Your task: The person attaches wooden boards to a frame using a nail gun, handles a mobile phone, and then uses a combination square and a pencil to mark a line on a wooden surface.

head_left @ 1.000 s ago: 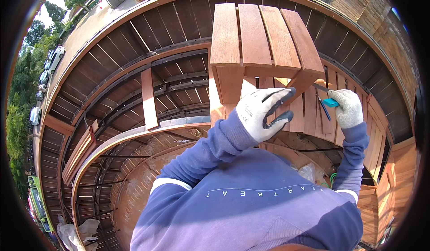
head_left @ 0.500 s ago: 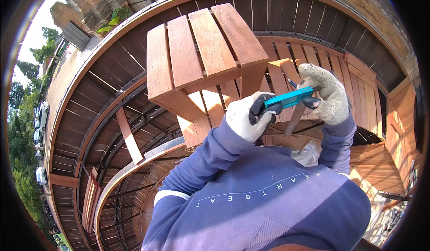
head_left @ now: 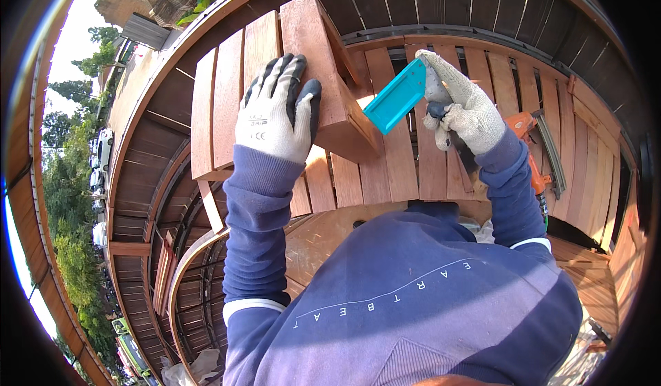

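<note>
Wooden slat panel (head_left: 237, 90): reddish-brown boards, smooth planed, rectangular, thick end block at right edge. Left hand (head_left: 275, 110) lies flat on panel top, fingers spread, grey knit glove with dark coated tips. Right of panel: teal plastic block (head_left: 395, 96), flat, rectangular, pinched in right hand (head_left: 460, 107), same glove type. Farther right of panel: orange power tool (head_left: 533, 128) on curved slatted deck (head_left: 585, 145).

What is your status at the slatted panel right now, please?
Left hand gloved, flat on the slatted wooden panel. Right hand gripping the teal flat tool beside the panel's edge. Orange power tool lying on the deck boards behind.
</note>
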Tool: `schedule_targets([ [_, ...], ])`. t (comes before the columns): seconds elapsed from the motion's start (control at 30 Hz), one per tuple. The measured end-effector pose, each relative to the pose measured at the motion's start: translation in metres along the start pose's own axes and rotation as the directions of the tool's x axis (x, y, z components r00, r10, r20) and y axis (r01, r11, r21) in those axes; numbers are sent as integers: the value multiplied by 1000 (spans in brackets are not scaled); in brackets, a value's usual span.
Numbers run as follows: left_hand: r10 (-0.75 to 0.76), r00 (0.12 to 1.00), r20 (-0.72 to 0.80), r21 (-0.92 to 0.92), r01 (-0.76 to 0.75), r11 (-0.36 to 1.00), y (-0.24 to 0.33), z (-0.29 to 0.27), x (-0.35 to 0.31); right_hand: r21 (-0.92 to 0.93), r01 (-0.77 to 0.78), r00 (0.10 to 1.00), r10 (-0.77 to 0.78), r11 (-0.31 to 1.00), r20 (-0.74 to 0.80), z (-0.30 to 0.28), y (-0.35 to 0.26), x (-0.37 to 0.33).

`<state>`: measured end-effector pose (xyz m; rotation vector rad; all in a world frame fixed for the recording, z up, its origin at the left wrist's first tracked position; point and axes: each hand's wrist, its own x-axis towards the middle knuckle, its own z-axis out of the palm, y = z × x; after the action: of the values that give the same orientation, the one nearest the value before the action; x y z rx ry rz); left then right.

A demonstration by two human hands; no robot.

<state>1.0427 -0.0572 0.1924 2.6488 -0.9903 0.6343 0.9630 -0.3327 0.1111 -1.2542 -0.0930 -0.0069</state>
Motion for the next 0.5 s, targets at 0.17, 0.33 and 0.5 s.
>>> schedule_targets([
  [0.17, -19, 1000, 16, 24, 19, 1000, 4, 3, 2, 116, -36, 993, 22, 993, 114, -14, 12, 36],
  [0.33, -43, 998, 48, 16, 42, 999, 6, 1, 3, 185, 44, 984, -74, 982, 160, -30, 16, 64],
  [0.5, -47, 997, 66, 39, 44, 998, 6, 0, 4, 43, -22, 955, 8, 999, 296, -41, 8, 80],
])
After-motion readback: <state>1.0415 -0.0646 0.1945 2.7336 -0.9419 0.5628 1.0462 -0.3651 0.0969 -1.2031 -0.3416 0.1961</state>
